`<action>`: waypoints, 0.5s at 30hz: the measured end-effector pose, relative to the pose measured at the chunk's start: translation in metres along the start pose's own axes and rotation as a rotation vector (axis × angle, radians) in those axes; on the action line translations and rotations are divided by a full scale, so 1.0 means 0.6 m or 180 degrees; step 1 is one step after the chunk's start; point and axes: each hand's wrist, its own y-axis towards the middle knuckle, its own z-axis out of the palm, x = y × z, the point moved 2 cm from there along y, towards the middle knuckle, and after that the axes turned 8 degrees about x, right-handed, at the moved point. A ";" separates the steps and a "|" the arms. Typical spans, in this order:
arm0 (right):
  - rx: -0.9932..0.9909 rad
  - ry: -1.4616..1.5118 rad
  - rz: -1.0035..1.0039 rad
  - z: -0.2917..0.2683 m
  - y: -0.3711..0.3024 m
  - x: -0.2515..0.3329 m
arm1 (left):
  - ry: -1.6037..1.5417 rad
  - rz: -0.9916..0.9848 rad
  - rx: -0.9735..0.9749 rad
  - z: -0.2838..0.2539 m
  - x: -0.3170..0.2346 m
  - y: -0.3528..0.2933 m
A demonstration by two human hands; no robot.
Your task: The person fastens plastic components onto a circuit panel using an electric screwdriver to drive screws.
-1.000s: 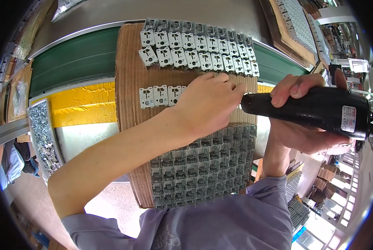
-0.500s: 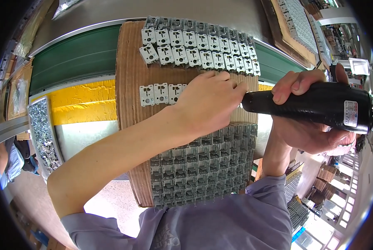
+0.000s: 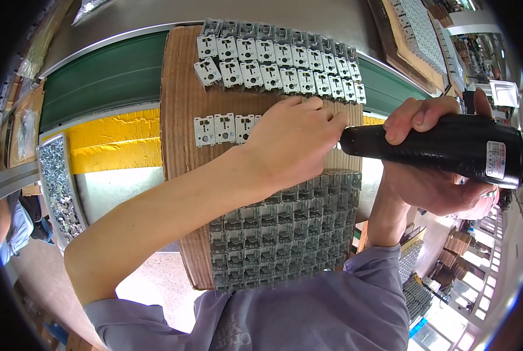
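My right hand [image 3: 428, 196] is wrapped round a black cylindrical power screwdriver [image 3: 437, 146], which lies almost level and points left. Its front end reaches my left hand [image 3: 296, 140], whose fingers are curled down over a short row of small silver metal plates [image 3: 224, 128]. What those fingers pinch is hidden beneath them, as is the tool's tip. Beyond the hand stand two rows of similar plate-faced metal parts [image 3: 270, 75], one at the left end sitting askew. Nearer my body, several tight rows of grey metal housings [image 3: 279, 234] partly pass under my left forearm.
A brown cardboard sheet [image 3: 179, 105] bears all the parts. Under it runs a green belt-like strip [image 3: 103, 82] beside yellow tape [image 3: 118, 140]. A tray of small shiny metal pieces [image 3: 62, 187] stands at the left. More parts on a board [image 3: 416, 35] lie at the far right.
Both hands and the screwdriver keep nearly the same pose. Only a very slight shift of the whole view shows.
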 end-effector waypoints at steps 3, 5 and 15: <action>0.0038 0.0019 -0.0003 0.000 0.001 0.001 | 0.0011 -0.0013 0.0000 0.000 0.000 -0.001; 0.0050 0.0011 0.0007 -0.001 0.002 0.003 | -0.0001 -0.0001 -0.0005 -0.001 0.000 0.000; 0.0044 -0.0013 0.0029 -0.001 -0.001 -0.001 | -0.0021 0.0048 -0.0083 0.001 0.003 -0.005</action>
